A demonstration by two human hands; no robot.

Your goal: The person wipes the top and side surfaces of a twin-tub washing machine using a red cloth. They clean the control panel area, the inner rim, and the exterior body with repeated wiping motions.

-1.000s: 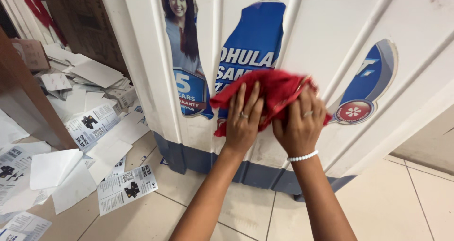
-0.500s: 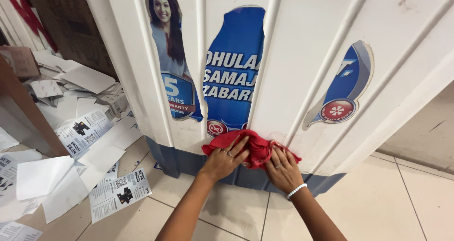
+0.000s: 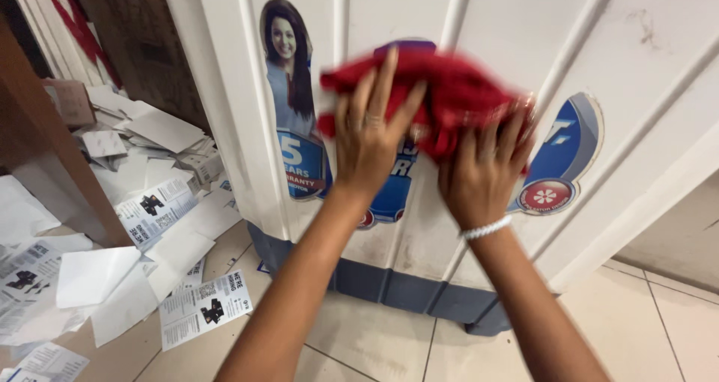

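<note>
A red cloth (image 3: 449, 90) is pressed flat against the ribbed white side of a large appliance (image 3: 494, 22) with a dark blue base. My left hand (image 3: 371, 138), with a ring, lies spread on the cloth's left part. My right hand (image 3: 479, 168), with a ring and a white bead bracelet at the wrist, presses the cloth's right part. Both hands sit high on the panel, over a blue sticker. A sticker showing a woman (image 3: 288, 75) is to their left, and a blue sticker with a red round badge (image 3: 550, 180) to their right.
Loose white sheets and printed leaflets (image 3: 202, 307) litter the tiled floor at the left. A brown wooden board (image 3: 45, 150) leans at the far left. Beige floor tiles (image 3: 659, 329) extend to the right of the appliance.
Both hands and the red cloth were at mid panel a second ago, dropped to the bottom edge near the blue base, and have now swept up to the upper part of the panel.
</note>
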